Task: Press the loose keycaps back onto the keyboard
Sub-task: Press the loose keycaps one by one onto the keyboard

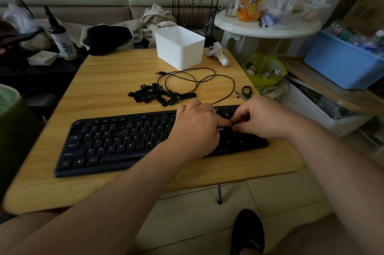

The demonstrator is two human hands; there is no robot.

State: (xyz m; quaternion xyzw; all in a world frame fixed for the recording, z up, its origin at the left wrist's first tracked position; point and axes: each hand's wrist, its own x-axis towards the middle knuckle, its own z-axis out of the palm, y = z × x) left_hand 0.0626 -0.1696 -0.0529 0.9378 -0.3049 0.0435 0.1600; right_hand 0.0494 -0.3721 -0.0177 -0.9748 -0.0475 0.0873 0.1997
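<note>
A black keyboard (pixel 116 142) lies across the front of the wooden table (pixel 116 80). Behind it sits a pile of loose black keycaps (pixel 154 94). Both my hands hover over the keyboard's right part, where some key seats look bare. My left hand (pixel 195 128) lies knuckles up with its fingers curled down and its thumb pointing right. My right hand (pixel 261 117) has its thumb and fingertips pinched together at the spot where the left thumb ends. A small dark keycap seems held there, mostly hidden by the fingers.
The keyboard's black cable (pixel 199 80) loops behind the keycap pile. A white plastic bin (pixel 179 48) stands at the back, with a small white controller (pixel 218 53) to its right. A black ring-shaped puller (pixel 246 90) lies near the table's right edge.
</note>
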